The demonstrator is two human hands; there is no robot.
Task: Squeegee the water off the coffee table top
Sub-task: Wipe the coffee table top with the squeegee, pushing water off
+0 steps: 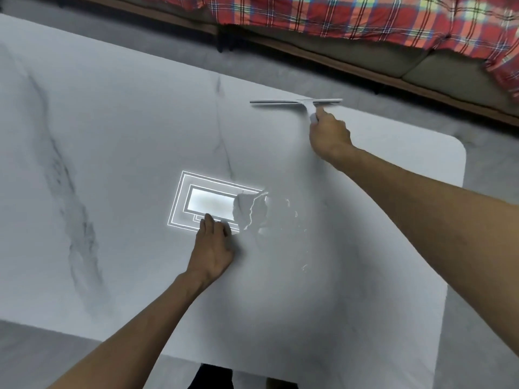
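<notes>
A white marble-look coffee table top (118, 141) with grey veins fills the view. My right hand (329, 136) grips the handle of a white squeegee (295, 101), whose long blade lies across the table near its far edge. A puddle of water (261, 211) glistens in the middle of the table, below and left of the squeegee. My left hand (214, 247) rests flat on the table just left of the puddle, fingers spread and holding nothing.
A ceiling light's bright rectangular reflection (207, 203) shows on the table beside the puddle. A sofa with a red plaid blanket (365, 18) runs along the far side. Grey floor (477, 169) surrounds the table's rounded right corner.
</notes>
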